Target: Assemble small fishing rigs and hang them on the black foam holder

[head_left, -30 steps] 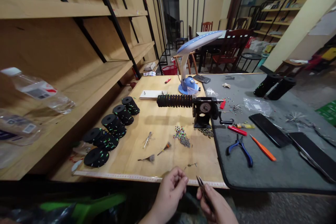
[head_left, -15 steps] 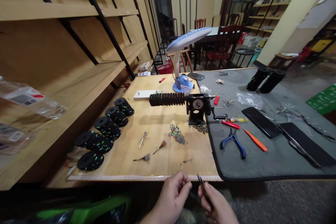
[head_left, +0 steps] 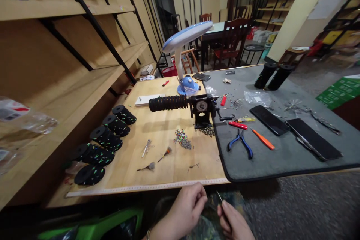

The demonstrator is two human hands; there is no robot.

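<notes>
Just off the near edge of the wooden table [head_left: 168, 172], I have both hands held side by side and a little apart. My left hand [head_left: 189, 202] is narrow, its fingers curled and the fingertips drawn in towards the thumb; I cannot tell whether anything is pinched there. My right hand [head_left: 234, 221] grips a pair of tweezers [head_left: 219, 197], with the slim metal end slanting up and left out of my fingers, towards the left hand. I cannot make out whether the tweezer tips touch.

Ahead of my left hand, a white measuring strip [head_left: 146, 187] runs along the table edge. Beyond it lie a tiny wire-like piece [head_left: 194, 165], two dark bristly tufts [head_left: 150, 166] and a pale bundle of strands [head_left: 146, 148]. Farther in, a pile of multicoloured beads [head_left: 180, 136] touches a patch of small grey pieces [head_left: 186, 144]. Behind these stands a black hand-cranked device [head_left: 202, 110], a ribbed black roll [head_left: 168, 103] reaching out to its left. Over on the grey mat [head_left: 253, 168], I see blue-handled pliers [head_left: 241, 143] lying open, an orange tool [head_left: 263, 139] beside them, and two black phones [head_left: 269, 120] farther right.
</notes>
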